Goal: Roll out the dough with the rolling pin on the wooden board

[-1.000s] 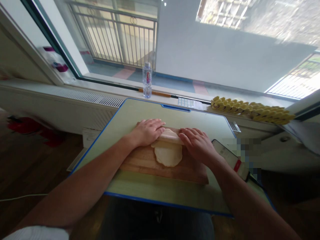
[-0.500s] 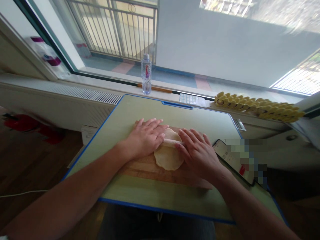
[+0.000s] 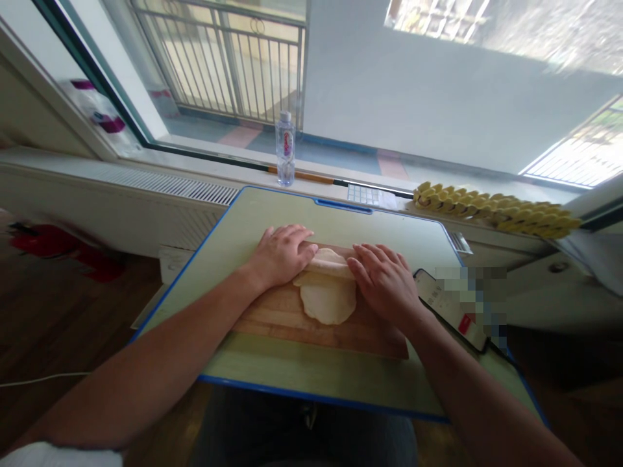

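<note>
A round, flattened sheet of dough [image 3: 329,301] lies on a wooden cutting board [image 3: 287,321]. Across its upper part runs a pale rolling pin [image 3: 331,266], with dough showing on both sides of it. My left hand [image 3: 283,255] curls over the pin's left end, thumb toward the middle. At the other end my right hand [image 3: 382,275] grips the pin, its fingers bent over the top. Both palms hide the pin's ends.
The board rests on a small green table [image 3: 243,360] with a blue rim. A phone [image 3: 452,311] lies beside my right forearm. Along the windowsill stand a water bottle [image 3: 285,149] and yellow egg cartons [image 3: 491,209]. A red object [image 3: 53,243] sits on the floor at left.
The rolling pin has moved slightly away from me over the dough, and more dough shows below it. My fingers, flatter before, are more curled round the pin. The view has shifted slightly.
</note>
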A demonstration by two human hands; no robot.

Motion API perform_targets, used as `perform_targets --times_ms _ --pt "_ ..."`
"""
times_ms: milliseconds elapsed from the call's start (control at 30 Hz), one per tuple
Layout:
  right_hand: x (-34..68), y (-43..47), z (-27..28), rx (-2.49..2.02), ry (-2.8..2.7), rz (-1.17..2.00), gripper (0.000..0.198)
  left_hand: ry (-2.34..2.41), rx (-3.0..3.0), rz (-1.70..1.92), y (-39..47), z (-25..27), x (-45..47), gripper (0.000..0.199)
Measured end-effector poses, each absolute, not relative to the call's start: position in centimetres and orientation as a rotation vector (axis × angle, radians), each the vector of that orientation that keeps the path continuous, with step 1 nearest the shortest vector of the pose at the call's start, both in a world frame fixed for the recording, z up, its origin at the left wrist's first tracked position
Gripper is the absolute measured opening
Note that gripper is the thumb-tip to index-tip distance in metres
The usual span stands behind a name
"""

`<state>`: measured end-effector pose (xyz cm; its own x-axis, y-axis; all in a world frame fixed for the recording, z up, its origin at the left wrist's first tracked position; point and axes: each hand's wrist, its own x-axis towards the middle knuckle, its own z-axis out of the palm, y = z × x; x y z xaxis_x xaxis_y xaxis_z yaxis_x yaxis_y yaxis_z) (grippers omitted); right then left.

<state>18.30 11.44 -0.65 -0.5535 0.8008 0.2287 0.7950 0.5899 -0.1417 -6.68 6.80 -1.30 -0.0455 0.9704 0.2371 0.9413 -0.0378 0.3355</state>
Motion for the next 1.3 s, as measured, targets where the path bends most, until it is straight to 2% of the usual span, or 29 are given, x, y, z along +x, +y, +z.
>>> perform_targets --times_ms 233,567,1300 --pt "18.6 12.0 -0.8 -1.275 -2.554 0.093 0.055 2.134 2.157 0.574 6.8 -1.1 -6.7 0.045" --pt "19.1 11.1 1.0 -1.255 -2.729 0.178 0.058 1.994 2.129 0.26 6.2 0.7 -6.9 0.057" --pt "19.0 11.6 0.3 -1.198 -2.716 0.125 0.064 2.0 2.225 0.381 7.4 -0.5 -7.2 0.053"
